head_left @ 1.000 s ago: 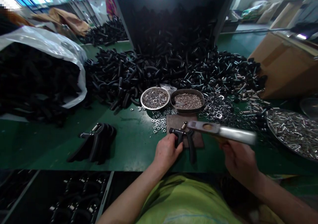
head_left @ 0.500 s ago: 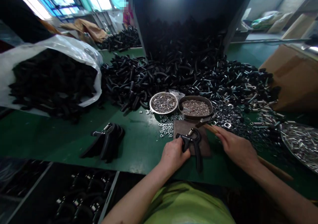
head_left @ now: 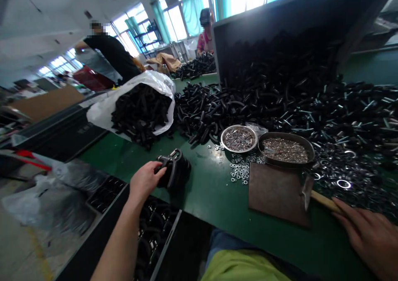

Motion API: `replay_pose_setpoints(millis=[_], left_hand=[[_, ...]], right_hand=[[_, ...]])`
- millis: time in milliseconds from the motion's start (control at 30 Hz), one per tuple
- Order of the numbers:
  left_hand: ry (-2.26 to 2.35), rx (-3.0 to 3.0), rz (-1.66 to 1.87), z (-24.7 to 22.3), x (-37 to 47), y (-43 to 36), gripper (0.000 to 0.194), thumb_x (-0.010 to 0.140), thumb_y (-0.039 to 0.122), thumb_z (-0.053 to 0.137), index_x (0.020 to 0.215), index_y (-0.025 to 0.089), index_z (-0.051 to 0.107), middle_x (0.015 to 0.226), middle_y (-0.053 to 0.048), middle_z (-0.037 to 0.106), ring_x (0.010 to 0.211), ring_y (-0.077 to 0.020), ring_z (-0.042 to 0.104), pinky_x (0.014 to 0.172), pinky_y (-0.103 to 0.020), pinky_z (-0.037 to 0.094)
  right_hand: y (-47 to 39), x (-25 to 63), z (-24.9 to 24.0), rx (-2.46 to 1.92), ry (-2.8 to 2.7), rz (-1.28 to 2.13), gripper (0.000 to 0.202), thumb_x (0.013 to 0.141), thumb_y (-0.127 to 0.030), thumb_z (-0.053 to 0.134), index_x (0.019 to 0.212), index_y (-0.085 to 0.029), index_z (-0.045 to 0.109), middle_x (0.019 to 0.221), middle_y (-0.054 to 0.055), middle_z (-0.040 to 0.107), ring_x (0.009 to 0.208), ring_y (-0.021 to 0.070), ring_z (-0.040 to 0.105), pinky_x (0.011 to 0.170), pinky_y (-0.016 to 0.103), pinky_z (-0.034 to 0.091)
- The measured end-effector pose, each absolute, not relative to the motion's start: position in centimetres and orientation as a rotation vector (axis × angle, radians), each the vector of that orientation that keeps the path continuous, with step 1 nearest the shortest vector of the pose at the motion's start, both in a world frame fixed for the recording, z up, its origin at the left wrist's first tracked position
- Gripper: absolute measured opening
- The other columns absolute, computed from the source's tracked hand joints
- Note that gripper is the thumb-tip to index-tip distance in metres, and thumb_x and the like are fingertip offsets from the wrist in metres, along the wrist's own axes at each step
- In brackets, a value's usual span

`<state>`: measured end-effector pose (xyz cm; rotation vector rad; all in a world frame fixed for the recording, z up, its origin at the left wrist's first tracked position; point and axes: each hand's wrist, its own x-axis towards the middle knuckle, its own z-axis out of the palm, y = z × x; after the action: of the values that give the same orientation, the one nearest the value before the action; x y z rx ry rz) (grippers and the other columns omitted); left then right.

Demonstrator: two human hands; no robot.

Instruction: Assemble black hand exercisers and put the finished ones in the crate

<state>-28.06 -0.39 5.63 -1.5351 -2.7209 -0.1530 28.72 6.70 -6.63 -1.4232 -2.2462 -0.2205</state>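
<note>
Hand grippers, black stack, sit at worktop front edge w/ left hand fingers curled onto them. Right hand lies flat over hammer handle, beside brown pad.

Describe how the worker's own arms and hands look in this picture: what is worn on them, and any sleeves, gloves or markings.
Both are bare. The left hand and its forearm show no glove, sleeve, watch or ring. The right hand is likewise ungloved, with no jewellery visible; its arm is out of frame. No markings show on either. A yellow-green garment covers the body below.
</note>
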Motion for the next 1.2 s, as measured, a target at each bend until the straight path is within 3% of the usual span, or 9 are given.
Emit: replay_pose_setpoints(millis=[133,267,367,500,700,833,933,1067,1200], left_hand=[[-2.719,-1.517,0.025,5.6,-28.5,0.5,0.041,0.084,0.049,0.043,0.101,0.02,0.066,0.105,-0.01,0.065,0.092,-0.0264,0.061,0.075,-0.033,0.045],[-2.361,-1.831,-0.291,6.0,-22.8,6.6,0.037,0.088,0.044,0.041,0.103,0.019,0.064,0.108,-0.009,0.063,0.099,-0.0253,0.057,0.087,-0.036,0.044],[-2.021,-2.237,-0.466,5.7,-15.7,14.6,0.028,0.089,0.035,0.044,0.102,0.022,0.064,0.105,-0.005,0.063,0.098,-0.0202,0.057,0.088,-0.031,0.045],[-1.701,-2.409,-0.352,4.6,-6.3,26.2,0.026,0.089,0.026,0.046,0.108,0.022,0.062,0.113,-0.003,0.06,0.104,-0.0167,0.052,0.092,-0.025,0.041],[-1.691,-2.374,-0.326,2.8,0.6,36.4,0.028,0.086,0.012,0.041,0.102,0.012,0.063,0.109,-0.016,0.059,0.106,-0.0275,0.047,0.085,-0.039,0.039],[-1.691,-2.361,-0.304,2.3,1.3,38.0,0.028,0.085,0.01,0.038,0.091,0.012,0.066,0.094,-0.017,0.062,0.105,-0.0296,0.045,0.089,-0.045,0.032],[-1.662,-2.354,-0.33,3.1,0.9,37.2,0.024,0.083,0.014,0.044,0.089,0.013,0.068,0.101,-0.017,0.059,0.107,-0.0306,0.043,0.09,-0.046,0.029],[-1.616,-2.269,-0.561,5.6,-0.6,33.9,0.022,0.08,0.027,0.055,0.095,0.024,0.07,0.112,-0.012,0.055,0.11,-0.0318,0.043,0.09,-0.045,0.031],[-1.825,-2.282,-0.746,7.9,-3.4,28.4,0.032,0.082,0.031,0.052,0.111,0.029,0.064,0.093,-0.006,0.064,0.099,-0.0276,0.055,0.087,-0.042,0.037]], right_hand=[[7.0,29.1,-7.0,-1.361,-2.358,-0.442,0.044,0.087,-0.036,0.038,0.127,-0.027,0.055,0.089,0.013,0.065,0.078,0.0304,0.056,0.063,0.043,0.039],[7.7,28.9,-6.7,-1.324,-2.323,-0.436,0.04,0.089,-0.041,0.04,0.109,-0.017,0.065,0.094,0.013,0.064,0.084,0.0268,0.057,0.072,0.04,0.042],[8.6,28.0,-5.7,-1.266,-2.281,-0.355,0.035,0.091,-0.038,0.042,0.107,-0.017,0.065,0.094,0.011,0.064,0.086,0.0244,0.058,0.076,0.039,0.043],[9.6,26.4,-3.8,-1.226,-2.243,-0.261,0.027,0.09,-0.031,0.047,0.107,-0.019,0.064,0.097,0.01,0.062,0.09,0.0227,0.057,0.08,0.038,0.043],[11.7,26.8,-1.3,-1.336,-2.228,-0.124,0.025,0.089,-0.016,0.046,0.106,-0.02,0.064,0.095,0.008,0.062,0.089,0.0189,0.056,0.079,0.034,0.045],[15.6,31.2,-0.3,-1.565,-2.135,-0.146,0.025,0.091,-0.022,0.043,0.103,-0.018,0.065,0.097,0.009,0.063,0.091,0.0208,0.055,0.081,0.035,0.045],[19.4,35.6,-0.1,-1.886,-2.094,-0.206,0.028,0.09,-0.021,0.042,0.098,-0.015,0.067,0.095,0.012,0.064,0.096,0.0232,0.054,0.083,0.036,0.042],[22.8,39.6,-0.6,-2.163,-2.058,-0.172,0.026,0.083,-0.011,0.045,0.091,-0.012,0.07,0.093,0.016,0.065,0.092,0.024,0.056,0.073,0.033,0.04],[23.6,40.7,-0.9,-2.186,-2.099,-0.066,0.021,0.079,-0.012,0.051,0.088,-0.014,0.07,0.09,0.014,0.067,0.083,0.0218,0.06,0.065,0.031,0.037]])
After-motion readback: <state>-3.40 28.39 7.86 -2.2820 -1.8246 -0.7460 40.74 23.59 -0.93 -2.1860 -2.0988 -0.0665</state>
